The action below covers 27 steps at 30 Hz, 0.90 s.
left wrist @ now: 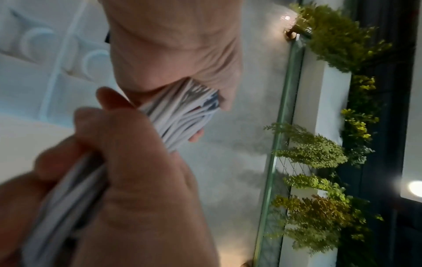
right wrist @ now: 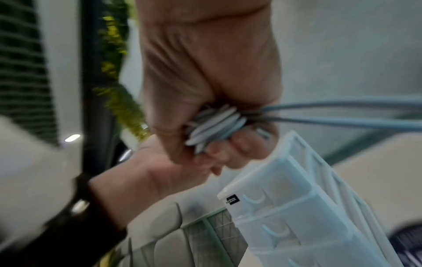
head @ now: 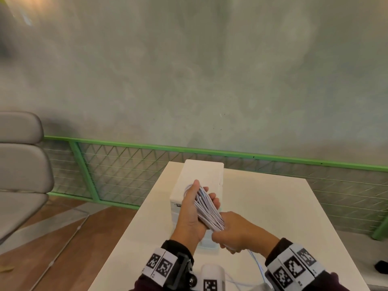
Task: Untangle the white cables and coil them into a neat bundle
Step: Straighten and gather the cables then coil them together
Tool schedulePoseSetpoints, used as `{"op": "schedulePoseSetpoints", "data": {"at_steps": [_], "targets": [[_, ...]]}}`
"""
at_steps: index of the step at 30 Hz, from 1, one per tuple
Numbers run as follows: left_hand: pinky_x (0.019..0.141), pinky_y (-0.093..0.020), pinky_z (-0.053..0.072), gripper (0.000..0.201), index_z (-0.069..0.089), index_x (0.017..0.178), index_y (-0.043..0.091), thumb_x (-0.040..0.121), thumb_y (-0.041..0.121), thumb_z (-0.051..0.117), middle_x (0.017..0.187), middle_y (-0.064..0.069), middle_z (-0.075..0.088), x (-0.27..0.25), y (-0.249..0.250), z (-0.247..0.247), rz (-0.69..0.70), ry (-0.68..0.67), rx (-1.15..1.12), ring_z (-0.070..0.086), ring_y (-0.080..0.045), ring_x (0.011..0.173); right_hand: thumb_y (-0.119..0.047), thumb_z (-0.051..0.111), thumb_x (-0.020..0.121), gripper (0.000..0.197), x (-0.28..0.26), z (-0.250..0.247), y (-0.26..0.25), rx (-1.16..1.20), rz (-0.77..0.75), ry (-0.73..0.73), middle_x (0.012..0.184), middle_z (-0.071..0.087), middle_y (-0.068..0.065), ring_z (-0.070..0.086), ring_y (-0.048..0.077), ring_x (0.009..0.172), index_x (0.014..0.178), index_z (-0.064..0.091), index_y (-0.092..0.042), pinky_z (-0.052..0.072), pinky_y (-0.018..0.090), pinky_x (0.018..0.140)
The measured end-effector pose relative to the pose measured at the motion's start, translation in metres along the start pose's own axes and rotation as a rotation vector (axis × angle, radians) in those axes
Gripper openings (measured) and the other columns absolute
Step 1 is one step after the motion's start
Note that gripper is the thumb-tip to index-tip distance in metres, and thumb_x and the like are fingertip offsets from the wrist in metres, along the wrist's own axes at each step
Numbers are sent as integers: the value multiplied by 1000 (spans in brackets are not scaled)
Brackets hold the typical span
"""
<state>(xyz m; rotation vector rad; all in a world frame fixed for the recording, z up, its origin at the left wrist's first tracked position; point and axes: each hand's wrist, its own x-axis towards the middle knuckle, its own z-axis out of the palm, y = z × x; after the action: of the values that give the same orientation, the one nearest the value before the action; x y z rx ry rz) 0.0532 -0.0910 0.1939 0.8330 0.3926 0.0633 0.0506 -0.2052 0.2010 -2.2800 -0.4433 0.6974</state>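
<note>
A bundle of white cables (head: pixel 206 208) is held up over the table, slanting from upper left to lower right. My left hand (head: pixel 191 202) grips its upper part, thumb on one side and fingers curled round the other. My right hand (head: pixel 231 234) is fisted round the lower end. In the left wrist view the bundle (left wrist: pixel 182 115) runs between the left hand (left wrist: pixel 173 50) and the right hand (left wrist: pixel 128 171). In the right wrist view the right hand (right wrist: pixel 205 81) clamps the looped ends (right wrist: pixel 214 126). Loose cable strands (right wrist: pixel 342 112) trail out of the fist and hang to the table (head: pixel 255 261).
A white drawer box (head: pixel 201 173) stands on the white table (head: pixel 273 217) right behind the hands. A white marker-tagged object (head: pixel 212 276) lies at the near edge. A grey chair (head: pixel 21 164) stands left, a green mesh railing (head: pixel 126 164) behind, a dark object (head: pixel 381 267) far right.
</note>
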Motion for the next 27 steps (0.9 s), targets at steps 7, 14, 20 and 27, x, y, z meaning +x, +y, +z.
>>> {"op": "schedulePoseSetpoints", "data": {"at_steps": [7, 14, 20, 27], "targets": [[83, -42, 55, 46, 68, 74, 5, 77, 51, 64, 73, -11, 73, 25, 1, -14, 134, 258, 525, 70, -28, 78, -17, 42, 94, 22, -5, 20, -9, -786, -93, 409, 104, 60, 8, 27, 16, 49, 116, 39, -14, 16, 25, 44], [60, -28, 54, 33, 66, 90, 6, 87, 38, 61, 65, -7, 73, 23, 3, 1, -17, 75, 256, 68, -19, 62, -28, 55, 86, 44, 4, 10, 1, -600, -100, 454, 93, 65, 4, 48, 20, 65, 127, 41, -20, 34, 25, 53], [73, -28, 55, 45, 68, 90, 8, 65, 45, 61, 83, -7, 75, 11, -12, 8, -54, -300, 157, 71, -15, 83, -9, 47, 84, 19, 8, -1, -8, -20, -208, 309, 66, 46, -9, 43, 4, 57, 90, 49, -27, 34, 17, 51], [57, -29, 54, 42, 55, 59, 15, 93, 38, 44, 86, -8, 74, 6, -4, 6, -37, -260, 177, 67, -17, 66, -20, 63, 77, 16, 3, -20, -5, 91, -110, -21, 59, 52, 1, 46, 14, 40, 82, 49, -25, 39, 24, 41]]}}
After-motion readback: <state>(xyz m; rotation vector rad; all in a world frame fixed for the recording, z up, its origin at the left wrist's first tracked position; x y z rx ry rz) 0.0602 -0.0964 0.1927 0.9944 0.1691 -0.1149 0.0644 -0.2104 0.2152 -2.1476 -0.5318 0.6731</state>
